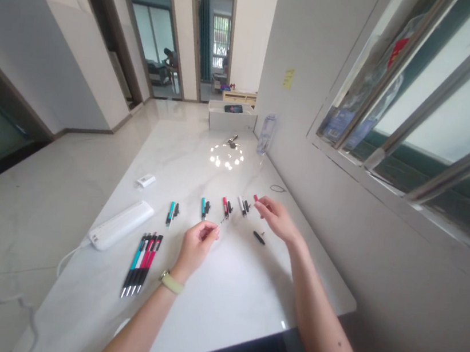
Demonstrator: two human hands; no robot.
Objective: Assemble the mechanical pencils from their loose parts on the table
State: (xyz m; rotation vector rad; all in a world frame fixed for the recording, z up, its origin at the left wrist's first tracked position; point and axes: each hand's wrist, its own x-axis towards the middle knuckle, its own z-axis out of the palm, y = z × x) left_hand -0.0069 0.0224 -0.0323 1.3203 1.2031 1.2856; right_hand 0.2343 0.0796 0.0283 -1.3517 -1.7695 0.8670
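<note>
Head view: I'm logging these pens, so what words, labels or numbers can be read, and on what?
None can be read. Marks on the yellow note and the white tag are too small and blurred, and the pens and bottle show no legible print.

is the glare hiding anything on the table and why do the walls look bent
Head view: a ring of light reflections whitens a patch of the white marble tabletop but covers none of the pen parts. The wide lens bends the walls and window bars. The small pieces at the left hand and right hand look too soft to read.
</note>
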